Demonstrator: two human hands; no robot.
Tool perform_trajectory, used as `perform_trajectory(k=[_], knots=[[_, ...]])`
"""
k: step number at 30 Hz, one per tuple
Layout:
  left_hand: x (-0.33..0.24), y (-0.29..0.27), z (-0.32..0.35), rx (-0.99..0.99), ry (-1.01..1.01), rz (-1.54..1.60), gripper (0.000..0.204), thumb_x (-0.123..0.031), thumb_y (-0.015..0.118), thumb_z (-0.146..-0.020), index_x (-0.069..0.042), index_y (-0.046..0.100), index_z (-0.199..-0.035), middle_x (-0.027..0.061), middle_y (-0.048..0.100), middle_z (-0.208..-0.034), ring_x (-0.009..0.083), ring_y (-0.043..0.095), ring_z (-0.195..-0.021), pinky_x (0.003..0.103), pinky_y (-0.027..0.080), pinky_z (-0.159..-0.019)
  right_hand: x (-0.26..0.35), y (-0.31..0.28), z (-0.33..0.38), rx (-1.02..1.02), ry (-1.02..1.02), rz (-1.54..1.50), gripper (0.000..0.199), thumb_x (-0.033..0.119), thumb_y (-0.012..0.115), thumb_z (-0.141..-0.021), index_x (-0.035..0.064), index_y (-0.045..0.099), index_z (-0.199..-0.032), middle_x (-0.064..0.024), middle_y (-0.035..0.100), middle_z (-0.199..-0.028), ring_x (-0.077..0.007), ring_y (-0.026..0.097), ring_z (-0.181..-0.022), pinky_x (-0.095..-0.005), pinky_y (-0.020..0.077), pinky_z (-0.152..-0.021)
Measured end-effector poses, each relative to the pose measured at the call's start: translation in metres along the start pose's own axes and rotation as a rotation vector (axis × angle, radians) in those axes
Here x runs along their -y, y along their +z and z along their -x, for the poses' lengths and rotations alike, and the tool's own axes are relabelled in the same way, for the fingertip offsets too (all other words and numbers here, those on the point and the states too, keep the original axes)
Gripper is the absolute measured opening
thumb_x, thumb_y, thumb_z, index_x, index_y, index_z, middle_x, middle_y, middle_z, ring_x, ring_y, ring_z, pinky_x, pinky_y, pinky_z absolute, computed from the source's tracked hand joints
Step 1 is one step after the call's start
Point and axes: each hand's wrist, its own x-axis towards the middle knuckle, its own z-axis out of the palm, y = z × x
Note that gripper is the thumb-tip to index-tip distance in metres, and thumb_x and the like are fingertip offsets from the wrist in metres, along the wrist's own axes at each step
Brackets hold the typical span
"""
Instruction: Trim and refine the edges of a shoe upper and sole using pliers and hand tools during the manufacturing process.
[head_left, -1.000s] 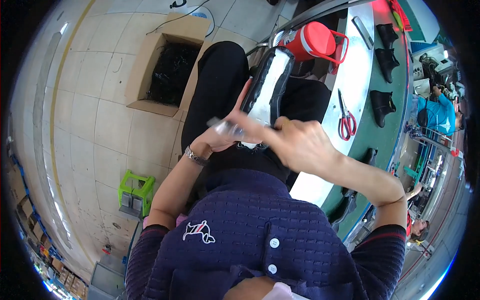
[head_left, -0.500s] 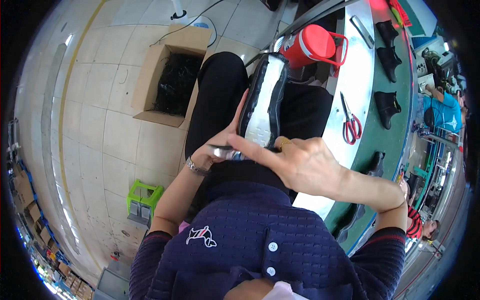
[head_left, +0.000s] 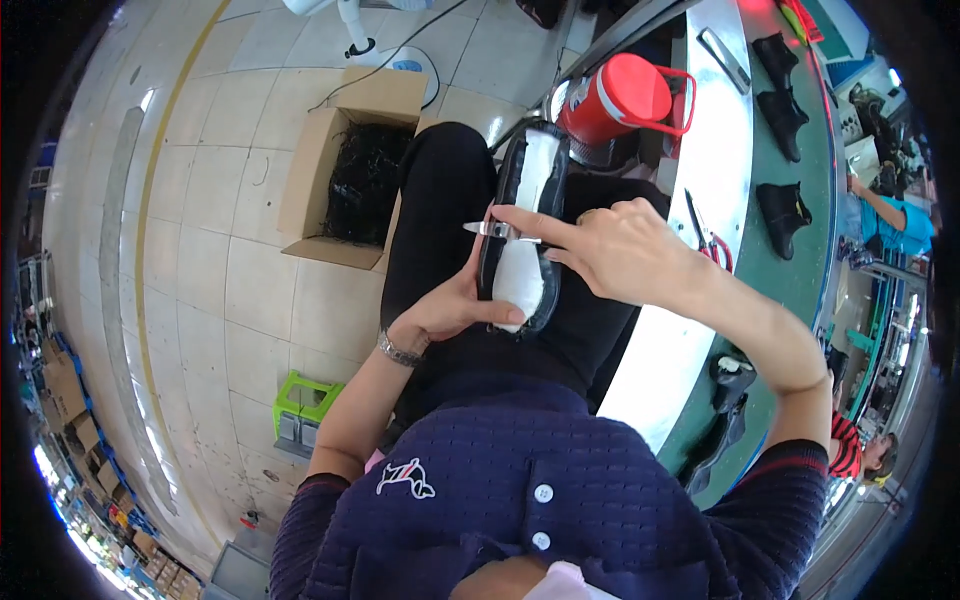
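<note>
An upturned black shoe (head_left: 523, 285) with a whitish underside lies over my lap, its length pointing away from me. My left hand (head_left: 450, 305) is closed around its left side and near end, the thumb lying on the white surface. Over the middle of the shoe, my right hand (head_left: 640, 250) grips a short metal knife (head_left: 488, 229), its forefinger stretched along it. The bright tip pokes out past the shoe's left edge. My right fingers hide most of the knife and its handle.
At right, red-handled scissors (head_left: 720, 252) and a box cutter (head_left: 724, 60) lie on a white bench (head_left: 672, 345). Several black shoes (head_left: 783, 215) rest on the green belt (head_left: 765, 300). A red jug (head_left: 637, 88), a cardboard box (head_left: 300, 205) of black scraps and a green stool (head_left: 318, 393) stand around.
My right hand has moved with the knife from the shoe's near end to its middle. My left thumb now shows on the underside. The whole view has shifted slightly.
</note>
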Motion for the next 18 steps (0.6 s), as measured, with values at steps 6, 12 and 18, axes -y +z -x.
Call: perform_trajectory(k=[6, 12, 18], knots=[[-0.003, -0.003, 0.001, 0.034, -0.111, -0.034, 0.124, 0.006, 0.076, -0.071, -0.024, -0.013, -0.151, 0.0029, 0.032, -0.144, 0.015, 0.037, -0.129, 0.035, 0.037, -0.106, 0.011, -0.013, 0.008, -0.216, -0.102, -0.036, 0.074, 0.014, 0.058, -0.086, 0.0258, 0.023, -0.151, -0.0087, 0.058, -0.054, -0.0201, 0.059, -0.043, -0.032, 0.0456, -0.041], [-0.011, -0.008, -0.001, 0.015, -0.064, -0.04, 0.124, 0.004, 0.077, -0.072, -0.025, -0.014, -0.151, 0.0025, 0.03, -0.145, 0.0138, 0.036, -0.13, 0.034, 0.037, -0.105, 0.001, -0.033, -0.007, -0.038, -0.006, 0.084, 0.066, 0.02, 0.055, -0.092, 0.0287, 0.023, -0.149, -0.0104, 0.059, -0.056, -0.0248, 0.062, -0.048, -0.0352, 0.0491, -0.045], [-0.018, 0.001, 0.009, 0.023, 0.187, -0.278, 0.13, -0.009, 0.083, -0.065, -0.014, -0.014, -0.151, 0.0089, -0.007, -0.158, 0.0171, 0.005, -0.143, 0.032, 0.018, -0.115, -0.036, -0.021, -0.032, -0.145, 0.015, 0.042, 0.065, 0.021, 0.055, -0.092, 0.0298, 0.025, -0.148, -0.0165, 0.062, -0.067, -0.0333, 0.063, -0.063, -0.0449, 0.0497, -0.06]])
